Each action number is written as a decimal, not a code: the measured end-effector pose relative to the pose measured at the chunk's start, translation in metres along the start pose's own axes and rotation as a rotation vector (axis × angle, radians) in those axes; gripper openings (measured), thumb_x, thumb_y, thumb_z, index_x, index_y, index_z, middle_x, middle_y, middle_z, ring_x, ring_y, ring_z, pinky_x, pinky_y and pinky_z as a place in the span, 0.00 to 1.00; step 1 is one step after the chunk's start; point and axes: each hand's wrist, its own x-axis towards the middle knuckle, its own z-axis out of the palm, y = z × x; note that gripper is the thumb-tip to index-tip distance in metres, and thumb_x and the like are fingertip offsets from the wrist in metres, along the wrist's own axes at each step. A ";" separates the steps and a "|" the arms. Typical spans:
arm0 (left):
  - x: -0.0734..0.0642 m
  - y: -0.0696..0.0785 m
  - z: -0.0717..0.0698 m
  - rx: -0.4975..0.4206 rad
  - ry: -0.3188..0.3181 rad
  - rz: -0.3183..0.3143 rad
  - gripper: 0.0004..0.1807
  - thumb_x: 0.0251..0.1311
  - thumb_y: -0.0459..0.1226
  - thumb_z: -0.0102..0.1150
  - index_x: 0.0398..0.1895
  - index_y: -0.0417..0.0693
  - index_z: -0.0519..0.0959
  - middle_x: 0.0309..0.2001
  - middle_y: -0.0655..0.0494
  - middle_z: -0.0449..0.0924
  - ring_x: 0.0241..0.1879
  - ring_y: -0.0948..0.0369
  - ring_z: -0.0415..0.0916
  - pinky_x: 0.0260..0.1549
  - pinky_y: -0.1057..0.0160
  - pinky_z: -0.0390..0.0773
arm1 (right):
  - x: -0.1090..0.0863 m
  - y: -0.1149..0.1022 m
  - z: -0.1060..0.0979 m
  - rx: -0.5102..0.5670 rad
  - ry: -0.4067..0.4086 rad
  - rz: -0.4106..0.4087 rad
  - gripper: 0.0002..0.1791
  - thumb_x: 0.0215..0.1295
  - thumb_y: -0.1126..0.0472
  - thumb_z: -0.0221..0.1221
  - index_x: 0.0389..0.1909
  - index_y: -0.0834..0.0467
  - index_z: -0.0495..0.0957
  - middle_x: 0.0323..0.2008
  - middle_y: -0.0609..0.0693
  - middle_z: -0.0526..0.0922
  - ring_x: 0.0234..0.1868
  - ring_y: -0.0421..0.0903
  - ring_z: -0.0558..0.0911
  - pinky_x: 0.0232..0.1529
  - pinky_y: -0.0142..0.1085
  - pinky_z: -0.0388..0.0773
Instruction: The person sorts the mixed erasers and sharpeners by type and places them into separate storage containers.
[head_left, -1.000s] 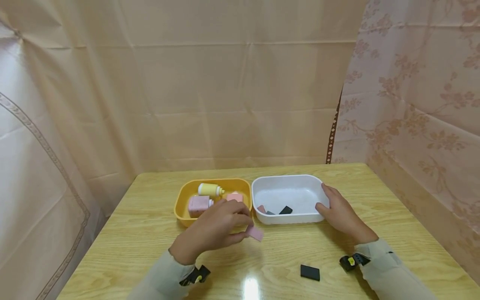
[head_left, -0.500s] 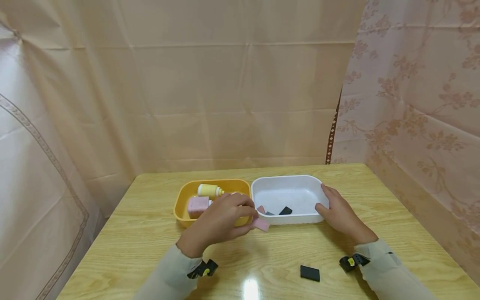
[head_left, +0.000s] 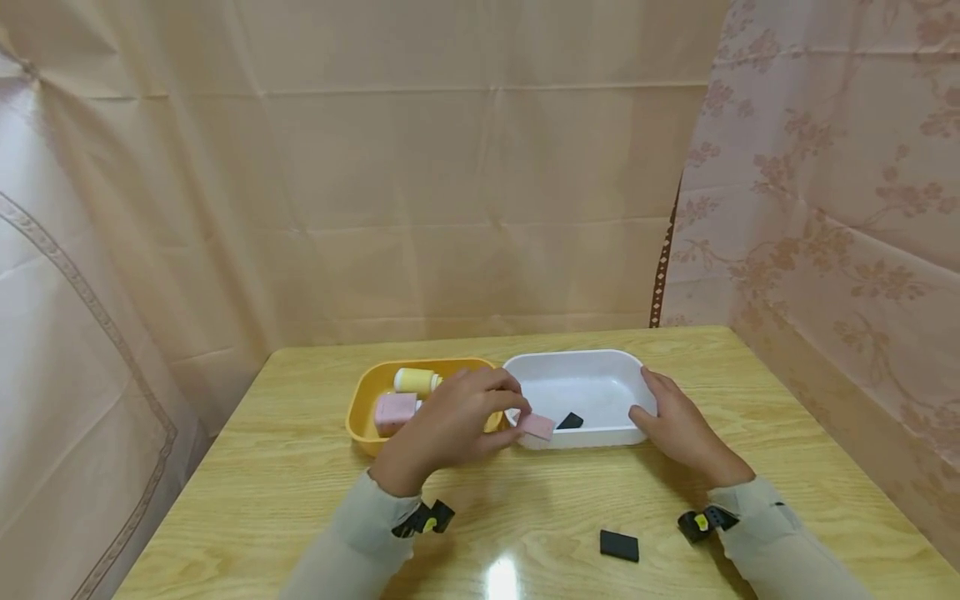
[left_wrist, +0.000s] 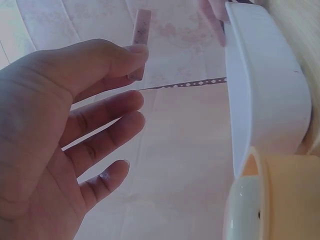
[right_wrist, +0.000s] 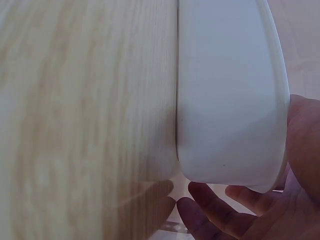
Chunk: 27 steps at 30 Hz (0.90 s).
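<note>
My left hand (head_left: 461, 421) pinches a thin pink rectangular piece (head_left: 537, 427) between thumb and index finger, above the near left rim of the white plastic basin (head_left: 600, 437). In the left wrist view that pink piece (left_wrist: 142, 30) is seen edge-on with dark specks, while the other fingers hang apart from it. My right hand (head_left: 678, 429) grips the basin's right end, thumb over the rim and fingers outside. A black flat piece (head_left: 572, 421) lies inside the basin; the left hand and pink piece cover its near left corner.
An orange-yellow basin (head_left: 357, 414) stands left against the white one, holding a yellow bottle (head_left: 415, 381) and a pink bottle (head_left: 395, 410). A black rectangular piece (head_left: 619, 546) lies on the wooden table (head_left: 525, 517) in front. Curtains (head_left: 450, 208) hang behind and beside.
My left hand has carried the pink piece rightward and away from me, from in front of the basins to over the white basin's near edge. The right hand has stayed in place.
</note>
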 end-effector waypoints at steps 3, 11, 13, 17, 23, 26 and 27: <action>0.004 -0.001 0.000 -0.014 0.010 -0.020 0.08 0.65 0.48 0.69 0.43 0.60 0.89 0.46 0.65 0.83 0.44 0.64 0.78 0.46 0.63 0.79 | 0.001 -0.001 0.001 0.001 -0.001 0.007 0.43 0.74 0.60 0.57 0.79 0.73 0.46 0.76 0.76 0.54 0.74 0.76 0.61 0.67 0.67 0.65; 0.012 -0.005 0.005 -0.004 0.000 -0.076 0.10 0.64 0.50 0.70 0.44 0.61 0.89 0.47 0.63 0.84 0.47 0.63 0.79 0.46 0.62 0.78 | 0.001 -0.002 0.002 -0.001 -0.007 0.015 0.43 0.74 0.60 0.57 0.79 0.73 0.46 0.76 0.75 0.54 0.74 0.75 0.62 0.66 0.66 0.65; 0.014 -0.006 0.007 -0.003 -0.002 -0.098 0.10 0.64 0.50 0.70 0.44 0.61 0.89 0.47 0.64 0.84 0.48 0.63 0.78 0.46 0.62 0.77 | 0.001 -0.002 0.002 0.001 -0.008 0.016 0.43 0.74 0.60 0.57 0.80 0.73 0.46 0.76 0.75 0.54 0.73 0.75 0.62 0.66 0.66 0.66; 0.017 -0.008 0.011 -0.011 0.005 -0.151 0.10 0.63 0.51 0.70 0.43 0.61 0.89 0.47 0.64 0.84 0.49 0.63 0.78 0.48 0.61 0.78 | 0.001 -0.001 0.002 0.004 -0.008 0.017 0.43 0.74 0.60 0.56 0.80 0.72 0.46 0.76 0.75 0.54 0.73 0.75 0.62 0.65 0.67 0.66; 0.021 -0.011 0.019 0.012 0.032 -0.229 0.11 0.64 0.53 0.69 0.43 0.61 0.89 0.50 0.62 0.84 0.48 0.61 0.80 0.49 0.58 0.80 | 0.000 0.000 0.001 0.000 -0.004 0.019 0.43 0.74 0.60 0.56 0.80 0.72 0.45 0.76 0.75 0.54 0.73 0.75 0.63 0.65 0.67 0.67; 0.022 -0.013 0.024 0.014 0.037 -0.272 0.11 0.64 0.53 0.69 0.43 0.62 0.89 0.50 0.62 0.84 0.47 0.61 0.80 0.49 0.58 0.79 | 0.000 0.000 0.001 -0.002 -0.006 0.026 0.43 0.74 0.60 0.56 0.80 0.71 0.45 0.77 0.75 0.53 0.73 0.75 0.62 0.65 0.67 0.66; 0.022 -0.013 0.027 0.014 0.041 -0.284 0.11 0.64 0.53 0.69 0.43 0.63 0.89 0.50 0.62 0.84 0.47 0.61 0.80 0.48 0.58 0.79 | 0.000 0.000 0.001 -0.003 -0.006 0.026 0.43 0.74 0.60 0.56 0.80 0.71 0.45 0.77 0.75 0.54 0.73 0.75 0.62 0.65 0.67 0.66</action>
